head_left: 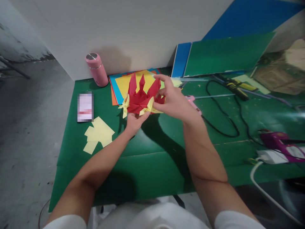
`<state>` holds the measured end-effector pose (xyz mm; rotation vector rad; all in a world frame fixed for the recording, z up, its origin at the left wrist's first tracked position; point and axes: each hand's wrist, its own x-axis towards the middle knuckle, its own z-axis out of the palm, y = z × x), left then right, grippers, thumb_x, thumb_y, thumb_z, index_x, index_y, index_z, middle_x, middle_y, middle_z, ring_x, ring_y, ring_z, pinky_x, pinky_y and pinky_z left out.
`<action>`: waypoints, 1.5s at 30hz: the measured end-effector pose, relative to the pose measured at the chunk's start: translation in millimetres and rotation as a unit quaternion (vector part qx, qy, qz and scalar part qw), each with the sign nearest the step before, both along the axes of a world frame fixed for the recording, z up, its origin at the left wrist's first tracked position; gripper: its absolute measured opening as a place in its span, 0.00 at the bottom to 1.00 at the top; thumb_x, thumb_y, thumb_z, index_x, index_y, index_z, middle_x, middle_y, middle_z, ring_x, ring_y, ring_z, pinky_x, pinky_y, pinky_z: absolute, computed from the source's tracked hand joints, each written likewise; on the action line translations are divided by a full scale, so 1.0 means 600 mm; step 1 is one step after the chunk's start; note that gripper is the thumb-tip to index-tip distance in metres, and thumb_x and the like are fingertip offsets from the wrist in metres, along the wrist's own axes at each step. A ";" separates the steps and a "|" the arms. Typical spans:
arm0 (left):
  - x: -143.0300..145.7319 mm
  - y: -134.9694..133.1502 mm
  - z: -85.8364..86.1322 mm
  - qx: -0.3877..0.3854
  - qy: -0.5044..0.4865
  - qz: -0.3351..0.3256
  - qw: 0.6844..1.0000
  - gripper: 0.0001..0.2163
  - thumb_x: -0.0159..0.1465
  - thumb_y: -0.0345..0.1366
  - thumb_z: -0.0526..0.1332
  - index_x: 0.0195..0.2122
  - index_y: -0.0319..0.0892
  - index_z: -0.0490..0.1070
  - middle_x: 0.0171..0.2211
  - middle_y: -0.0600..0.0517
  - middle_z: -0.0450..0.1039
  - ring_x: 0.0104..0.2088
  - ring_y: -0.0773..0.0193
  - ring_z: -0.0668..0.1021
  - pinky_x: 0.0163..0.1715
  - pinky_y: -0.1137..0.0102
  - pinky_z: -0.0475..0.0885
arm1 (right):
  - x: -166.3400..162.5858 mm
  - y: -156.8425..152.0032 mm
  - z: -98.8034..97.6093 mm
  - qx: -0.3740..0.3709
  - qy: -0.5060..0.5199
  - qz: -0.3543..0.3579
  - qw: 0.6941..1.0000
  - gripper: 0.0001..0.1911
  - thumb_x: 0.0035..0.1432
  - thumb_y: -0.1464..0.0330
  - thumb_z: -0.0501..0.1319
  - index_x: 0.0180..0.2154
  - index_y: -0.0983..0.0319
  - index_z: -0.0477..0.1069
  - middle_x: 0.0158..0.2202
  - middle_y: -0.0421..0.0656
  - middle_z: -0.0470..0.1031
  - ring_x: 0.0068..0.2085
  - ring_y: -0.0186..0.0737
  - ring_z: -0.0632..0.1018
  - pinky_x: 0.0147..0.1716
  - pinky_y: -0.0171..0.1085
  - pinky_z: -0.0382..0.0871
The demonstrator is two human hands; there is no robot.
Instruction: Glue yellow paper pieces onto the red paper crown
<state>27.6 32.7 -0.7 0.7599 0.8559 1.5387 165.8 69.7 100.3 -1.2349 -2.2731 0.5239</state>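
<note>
A red folded-paper piece (138,104) with tall pointed petals and small pale-yellow paper flowers (124,106) around its rim is held up over the table. My left hand (135,123) grips it from below, thumb near the front yellow flower. At its right side, my right hand (168,97) curves its fingers around a petal and the rim; the fingertips are partly behind the paper, so whether they pinch it or only touch it I cannot tell.
A pink bottle (97,70), a phone (85,107) and pale-yellow paper squares (99,133) lie left. Coloured sheets (120,83) sit behind the origami. Rightward are a pink glue gun (194,105), black cable (220,111), yellow-black tool (235,89) and power strip (274,156).
</note>
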 end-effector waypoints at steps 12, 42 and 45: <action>-0.020 0.008 0.007 -0.008 -0.184 -0.147 0.972 0.34 0.45 0.63 0.70 0.49 0.48 0.75 0.57 0.46 0.73 0.67 0.47 0.63 0.62 0.55 0.65 | 0.032 0.022 -0.009 0.048 -0.009 -0.048 0.998 0.33 0.54 0.64 0.59 0.61 0.57 0.53 0.32 0.42 0.77 0.38 0.50 0.77 0.49 0.56 0.62; -0.030 0.023 0.002 -0.152 -0.176 -0.066 0.970 0.09 0.58 0.38 0.64 0.40 0.49 0.75 0.46 0.53 0.79 0.61 0.56 0.73 0.54 0.62 0.74 | 0.002 0.010 -0.019 0.077 -0.093 -0.019 0.993 0.36 0.51 0.69 0.56 0.62 0.62 0.52 0.37 0.47 0.77 0.42 0.54 0.77 0.55 0.59 0.50; -0.030 0.022 0.004 -0.154 -0.186 -0.057 0.969 0.08 0.60 0.40 0.63 0.41 0.50 0.75 0.46 0.54 0.79 0.61 0.56 0.72 0.54 0.62 0.74 | 0.001 0.011 -0.020 0.083 -0.094 -0.023 0.992 0.36 0.51 0.70 0.56 0.62 0.61 0.52 0.38 0.47 0.77 0.43 0.55 0.77 0.55 0.59 0.50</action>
